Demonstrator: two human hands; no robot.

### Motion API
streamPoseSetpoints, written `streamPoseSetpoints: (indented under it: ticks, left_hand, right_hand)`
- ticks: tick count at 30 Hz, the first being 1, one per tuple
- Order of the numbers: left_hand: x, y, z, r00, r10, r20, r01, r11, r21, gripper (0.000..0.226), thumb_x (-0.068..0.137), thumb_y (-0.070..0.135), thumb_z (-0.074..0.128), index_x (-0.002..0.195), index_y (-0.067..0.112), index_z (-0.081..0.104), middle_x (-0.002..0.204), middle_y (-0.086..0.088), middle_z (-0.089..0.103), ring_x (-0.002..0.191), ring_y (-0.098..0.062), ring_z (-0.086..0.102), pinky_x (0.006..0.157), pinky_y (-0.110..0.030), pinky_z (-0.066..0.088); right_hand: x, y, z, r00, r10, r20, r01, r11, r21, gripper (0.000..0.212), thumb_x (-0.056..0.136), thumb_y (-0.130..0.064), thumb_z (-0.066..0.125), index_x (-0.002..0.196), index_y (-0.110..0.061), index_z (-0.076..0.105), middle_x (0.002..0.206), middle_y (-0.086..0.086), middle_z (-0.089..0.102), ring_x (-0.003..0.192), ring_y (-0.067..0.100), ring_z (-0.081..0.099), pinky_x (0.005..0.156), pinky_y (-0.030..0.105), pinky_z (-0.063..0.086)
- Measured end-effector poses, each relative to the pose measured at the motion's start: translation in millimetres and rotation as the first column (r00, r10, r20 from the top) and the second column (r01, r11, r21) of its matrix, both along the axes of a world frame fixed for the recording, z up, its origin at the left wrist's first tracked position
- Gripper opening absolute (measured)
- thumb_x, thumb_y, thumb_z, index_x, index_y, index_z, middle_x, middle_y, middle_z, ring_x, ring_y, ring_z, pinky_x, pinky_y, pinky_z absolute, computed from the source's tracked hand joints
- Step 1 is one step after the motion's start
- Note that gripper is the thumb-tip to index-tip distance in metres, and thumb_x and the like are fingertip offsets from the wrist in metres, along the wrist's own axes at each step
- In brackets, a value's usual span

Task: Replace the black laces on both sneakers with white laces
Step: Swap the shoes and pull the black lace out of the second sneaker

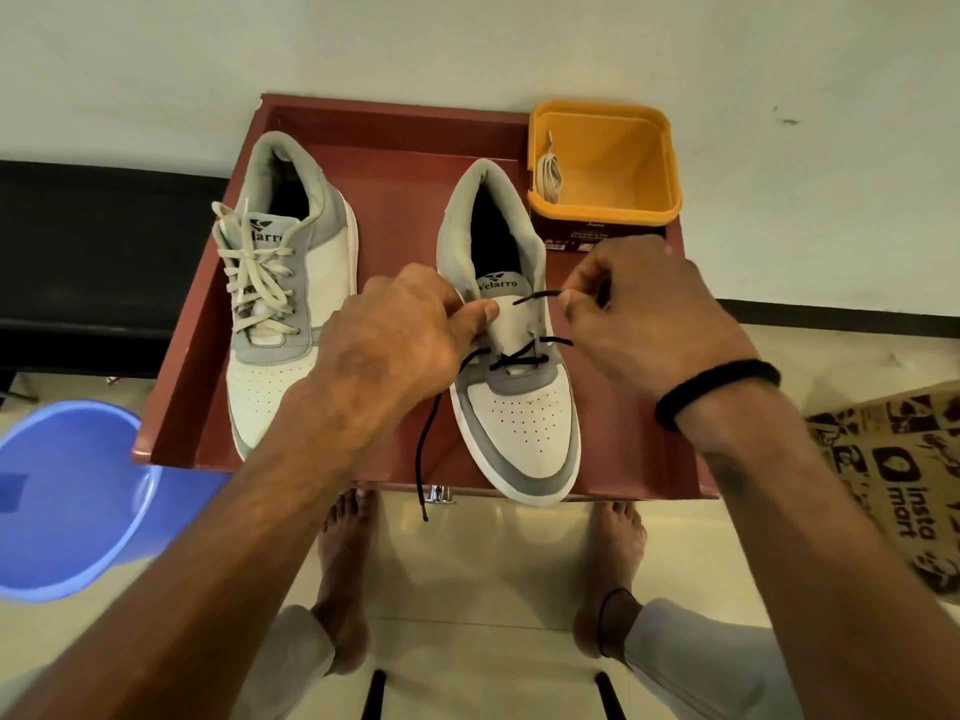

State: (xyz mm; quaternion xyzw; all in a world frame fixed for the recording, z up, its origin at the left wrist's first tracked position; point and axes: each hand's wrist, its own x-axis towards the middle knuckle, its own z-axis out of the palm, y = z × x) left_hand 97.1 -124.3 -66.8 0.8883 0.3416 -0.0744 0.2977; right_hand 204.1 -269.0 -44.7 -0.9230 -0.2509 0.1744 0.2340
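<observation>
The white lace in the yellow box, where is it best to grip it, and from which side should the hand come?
Grip the white lace at its bunched middle, coming straight down through the open top of the yellow box. It lies against the box's left wall, so fingers likely fit best from the bare right side. One thin end sticks up and could be pinched instead.

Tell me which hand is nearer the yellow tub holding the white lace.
Right. The right hand sits just below the yellow tub, pinching the black lace. The left hand holds the sneaker tongue, farther left.
</observation>
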Motion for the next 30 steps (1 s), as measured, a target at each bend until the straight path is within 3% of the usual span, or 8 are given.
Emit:
streamPoseSetpoints:
  ticks: [5,9,14,18,21,24,27,30]
  left_hand:
    - [0.3,-13.4,6.0,0.951,-0.037,0.308,0.013,0.997,0.080,0.019,0.092,0.039,0.074,0.097,0.027,0.059,0.078,0.009,0.062,0.065,-0.012,0.062,0.059,-0.037,0.056]
    - [5.4,-25.6,-3.9,0.970,-0.176,0.165,0.162,0.982,0.098,0.019,0.095,0.046,0.068,0.103,0.029,0.074,0.091,0.004,0.072,0.078,-0.017,0.070,0.073,-0.041,0.062]
    - [9.4,-34.5,-13.0,0.977,-0.187,0.100,0.177,0.979,0.100,0.025,0.097,0.046,0.061,0.103,0.026,0.075,0.094,0.000,0.073,0.079,-0.024,0.070,0.075,-0.044,0.061]
    - [10.2,-30.5,-8.1,0.985,-0.132,0.108,0.136,0.990,-0.029,0.015,0.096,0.040,0.063,0.092,0.027,0.071,0.088,0.003,0.070,0.079,-0.022,0.069,0.076,-0.043,0.059]
    - [8.6,-30.7,-2.4,0.989,-0.110,0.098,0.118,0.990,-0.078,0.016,0.099,0.036,0.056,0.094,0.026,0.068,0.089,0.006,0.069,0.083,-0.018,0.067,0.076,-0.036,0.055]
    - [5.9,-30.4,3.6,0.996,-0.025,0.083,0.037,0.989,-0.146,0.026,0.090,0.052,0.064,0.081,0.028,0.065,0.078,0.010,0.069,0.074,-0.012,0.067,0.061,-0.028,0.047]
    - [0.2,-31.5,1.9,0.996,-0.010,0.089,0.008,1.000,0.023,0.042,0.075,0.071,0.071,0.075,0.030,0.061,0.069,0.012,0.065,0.066,-0.011,0.065,0.057,-0.028,0.048]
    - [-0.1,-32.1,-0.8,0.966,-0.079,0.246,0.005,0.957,0.289,0.027,0.083,0.053,0.079,0.094,0.035,0.062,0.087,0.008,0.067,0.081,-0.020,0.067,0.071,-0.035,0.055]
  right_hand:
    - [7.1,-6.7,1.0,0.979,-0.103,0.177,0.106,0.994,-0.007,0.009,0.099,-0.024,0.062,0.102,-0.018,0.067,0.101,0.002,0.060,0.091,0.021,0.060,0.076,0.032,0.047]
    - [2.9,-3.6,-3.1,0.979,-0.080,0.190,0.087,0.996,-0.028,0.019,0.094,-0.020,0.067,0.113,-0.020,0.067,0.111,0.005,0.066,0.102,0.028,0.064,0.091,0.043,0.055]
    - [-0.1,-2.9,2.6,0.985,0.167,0.038,-0.164,0.983,-0.082,0.073,0.086,-0.017,0.077,0.148,-0.037,0.044,0.147,0.003,0.048,0.138,0.030,0.043,0.112,0.045,0.043]
    - [0.3,1.2,-4.6,0.945,0.326,-0.002,-0.325,0.941,-0.094,0.072,0.081,-0.016,0.083,0.142,-0.038,0.052,0.143,-0.002,0.053,0.134,0.021,0.050,0.103,0.027,0.042]
    - [0.8,1.6,-15.0,0.961,0.271,0.048,-0.263,0.956,-0.132,0.071,0.073,-0.019,0.089,0.133,-0.040,0.058,0.131,-0.005,0.064,0.128,0.023,0.056,0.096,0.047,0.056]
    - [1.7,0.8,-16.3,0.970,0.233,0.070,-0.222,0.966,-0.132,0.066,0.072,-0.029,0.091,0.129,-0.040,0.060,0.126,-0.004,0.067,0.124,0.024,0.058,0.093,0.050,0.057]
    - [-0.7,2.1,-15.2,0.972,0.220,0.085,-0.209,0.970,-0.121,0.061,0.074,-0.035,0.089,0.127,-0.039,0.060,0.124,-0.002,0.067,0.121,0.025,0.060,0.092,0.050,0.058]
    - [-7.5,2.8,-13.0,0.967,0.228,0.117,-0.213,0.968,-0.130,0.058,0.077,-0.038,0.086,0.129,-0.035,0.060,0.120,-0.001,0.068,0.114,0.026,0.063,0.086,0.047,0.058]
